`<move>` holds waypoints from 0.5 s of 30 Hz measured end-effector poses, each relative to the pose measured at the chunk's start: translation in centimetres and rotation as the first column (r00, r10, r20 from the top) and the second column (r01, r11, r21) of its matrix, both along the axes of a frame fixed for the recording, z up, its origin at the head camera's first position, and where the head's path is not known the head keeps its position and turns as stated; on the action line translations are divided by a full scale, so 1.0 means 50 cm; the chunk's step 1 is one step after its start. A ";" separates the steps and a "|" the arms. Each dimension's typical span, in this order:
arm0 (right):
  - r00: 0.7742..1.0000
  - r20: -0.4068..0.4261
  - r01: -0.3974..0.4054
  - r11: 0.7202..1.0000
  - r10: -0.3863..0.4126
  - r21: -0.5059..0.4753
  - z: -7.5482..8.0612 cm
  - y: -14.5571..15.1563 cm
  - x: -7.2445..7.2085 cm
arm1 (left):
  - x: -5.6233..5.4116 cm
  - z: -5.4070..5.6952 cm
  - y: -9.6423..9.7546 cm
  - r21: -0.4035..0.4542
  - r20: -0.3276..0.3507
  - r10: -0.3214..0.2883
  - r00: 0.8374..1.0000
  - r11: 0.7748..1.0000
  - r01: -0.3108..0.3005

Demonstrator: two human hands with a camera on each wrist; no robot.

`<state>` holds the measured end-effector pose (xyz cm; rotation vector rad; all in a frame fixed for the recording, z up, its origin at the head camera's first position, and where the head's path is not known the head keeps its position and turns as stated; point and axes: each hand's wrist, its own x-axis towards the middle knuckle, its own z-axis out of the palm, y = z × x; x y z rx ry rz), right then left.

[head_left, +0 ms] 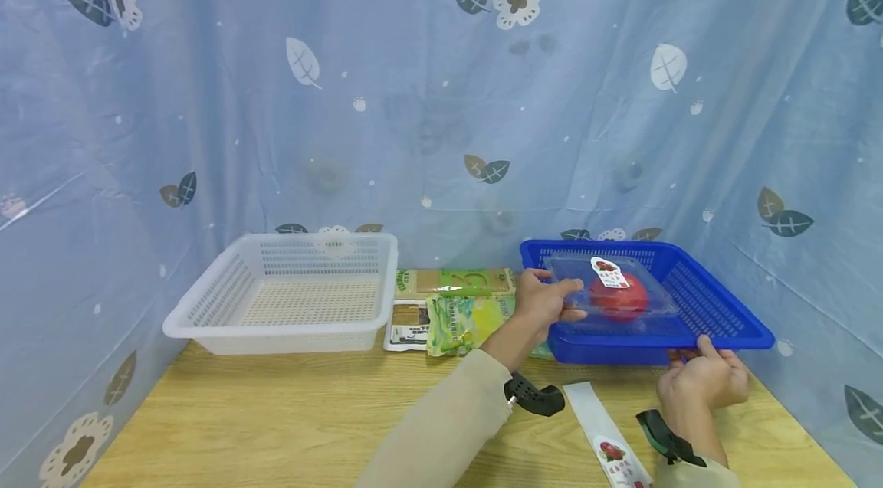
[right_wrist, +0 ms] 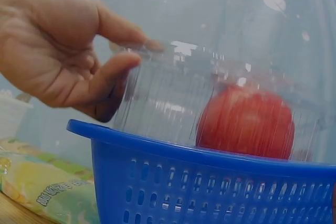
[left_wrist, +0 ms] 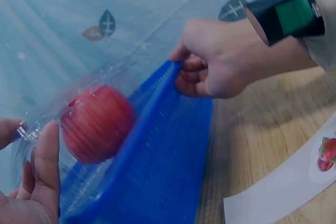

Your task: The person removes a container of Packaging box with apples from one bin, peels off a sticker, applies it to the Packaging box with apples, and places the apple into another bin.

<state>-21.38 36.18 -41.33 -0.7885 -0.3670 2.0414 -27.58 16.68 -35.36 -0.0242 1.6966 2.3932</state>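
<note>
My left hand (head_left: pixel 541 301) pinches the left edge of a clear plastic box (head_left: pixel 574 283) with a lid and a white sticker on top. Inside, towards the right end, lies a round red fruit (head_left: pixel 624 299). The box is in or just above the blue basket (head_left: pixel 607 354); whether it touches the bottom I cannot tell. With thumb on top and fingers below, my right hand (head_left: pixel 705 379) grips the front rim of that basket near its right corner. In the right wrist view the box (right_wrist: pixel 163 103) rises above the basket's rim, the left hand (right_wrist: pixel 63 51) at its end.
A white basket (head_left: pixel 276 341) stands at the left. Between the baskets lie several flat packets, among them a green-yellow packet (head_left: pixel 448 323) and a brown-green one (head_left: pixel 421 283). A white paper strip (head_left: pixel 593 415) with a fruit picture lies in front. A patterned blue curtain (head_left: pixel 386 128) hangs behind.
</note>
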 end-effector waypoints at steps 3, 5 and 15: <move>1.000 -0.012 -0.004 1.000 0.004 -0.007 0.002 -0.003 -0.002 | -0.002 -0.005 -0.003 -0.020 -0.002 0.010 1.000 1.000 -0.010; 1.000 -0.022 -0.008 1.000 0.008 -0.008 0.003 -0.005 -0.002 | -0.004 -0.007 -0.004 -0.032 -0.007 0.016 1.000 0.999 -0.016; 0.999 -0.032 -0.008 1.000 0.008 -0.001 0.004 -0.012 0.000 | -0.006 -0.005 0.007 -0.172 -0.048 0.048 0.998 0.984 -0.055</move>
